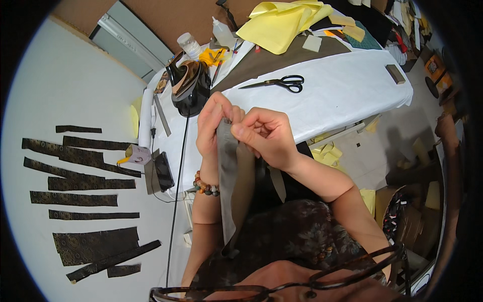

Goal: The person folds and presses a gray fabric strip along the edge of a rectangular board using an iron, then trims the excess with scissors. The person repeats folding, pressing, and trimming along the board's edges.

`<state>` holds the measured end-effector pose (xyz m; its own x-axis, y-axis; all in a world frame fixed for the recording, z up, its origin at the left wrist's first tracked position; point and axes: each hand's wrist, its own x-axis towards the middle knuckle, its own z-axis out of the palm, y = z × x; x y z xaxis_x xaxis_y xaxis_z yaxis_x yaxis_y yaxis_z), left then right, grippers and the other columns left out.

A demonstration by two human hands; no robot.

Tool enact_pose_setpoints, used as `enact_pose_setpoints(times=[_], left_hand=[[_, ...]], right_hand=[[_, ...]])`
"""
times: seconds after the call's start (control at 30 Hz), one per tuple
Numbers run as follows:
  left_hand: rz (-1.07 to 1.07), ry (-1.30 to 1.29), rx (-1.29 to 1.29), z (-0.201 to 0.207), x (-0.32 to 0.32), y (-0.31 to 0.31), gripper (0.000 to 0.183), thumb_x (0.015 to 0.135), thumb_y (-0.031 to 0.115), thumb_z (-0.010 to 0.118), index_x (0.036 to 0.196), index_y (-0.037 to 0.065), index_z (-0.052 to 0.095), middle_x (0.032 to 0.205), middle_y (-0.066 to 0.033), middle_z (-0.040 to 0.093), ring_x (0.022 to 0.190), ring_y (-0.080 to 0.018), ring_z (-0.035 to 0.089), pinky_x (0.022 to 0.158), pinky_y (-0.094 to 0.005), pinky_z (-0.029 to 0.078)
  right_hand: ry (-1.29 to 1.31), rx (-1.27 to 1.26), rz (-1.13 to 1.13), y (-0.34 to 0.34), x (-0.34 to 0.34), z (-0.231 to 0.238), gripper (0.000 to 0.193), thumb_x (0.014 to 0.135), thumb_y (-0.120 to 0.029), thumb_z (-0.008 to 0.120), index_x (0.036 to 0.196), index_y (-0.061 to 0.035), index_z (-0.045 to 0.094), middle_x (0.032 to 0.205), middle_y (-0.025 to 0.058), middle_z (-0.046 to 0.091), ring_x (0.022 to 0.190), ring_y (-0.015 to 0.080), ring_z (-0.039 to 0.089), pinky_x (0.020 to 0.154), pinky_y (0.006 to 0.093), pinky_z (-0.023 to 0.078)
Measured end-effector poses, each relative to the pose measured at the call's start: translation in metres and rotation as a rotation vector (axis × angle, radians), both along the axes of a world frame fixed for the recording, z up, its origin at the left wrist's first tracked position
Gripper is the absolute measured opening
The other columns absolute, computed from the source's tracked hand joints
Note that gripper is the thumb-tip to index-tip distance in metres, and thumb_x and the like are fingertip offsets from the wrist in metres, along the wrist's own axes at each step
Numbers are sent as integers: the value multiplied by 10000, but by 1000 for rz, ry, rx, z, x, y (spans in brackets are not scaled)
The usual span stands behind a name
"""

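Observation:
A long strip of grey-brown fabric (229, 176) hangs down from between my two hands, in front of my body. My left hand (214, 126) is closed on its top end, with the fingers curled in. Close beside it, my right hand (266, 133) pinches the same top edge between thumb and forefinger. Part of the edge is hidden behind the fingers. A pair of black scissors (287, 83) lies on the white-covered table (347, 85) beyond my right hand. The black and copper iron (190, 88) stands past my left hand.
Dark patterned fabric pieces (93, 201) are spread along the white surface at left. A black cord (177, 206) runs down from the iron. A phone (163, 171) lies at the table's left edge. Yellow cloth (279, 25), a squeeze bottle (221, 32) and brown fabric (282, 58) lie at the back.

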<state>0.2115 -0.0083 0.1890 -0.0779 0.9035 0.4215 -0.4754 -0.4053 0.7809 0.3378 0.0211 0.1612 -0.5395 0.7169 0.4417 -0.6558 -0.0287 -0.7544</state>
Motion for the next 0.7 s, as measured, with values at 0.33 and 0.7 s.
enact_pose_setpoints(times=[0.33,0.7], left_hand=[[70,114,-42,1,-2,-2,359,1006,360,456,850,38,432,609,-48,479,529,-96,404,502,-237,313],[169,156,-40,-2,0,1,370,1018,366,423,861,31,434,626,-64,488,562,-113,418,533,-250,329]], right_hand=[[-221,-111,140,11,15,18,359,995,-333,631,804,-30,651,583,-1,582,462,46,518,409,198,379],[-233,-206,263,12,22,28,184,948,-192,695,907,-15,665,589,-15,595,420,30,475,384,177,312]])
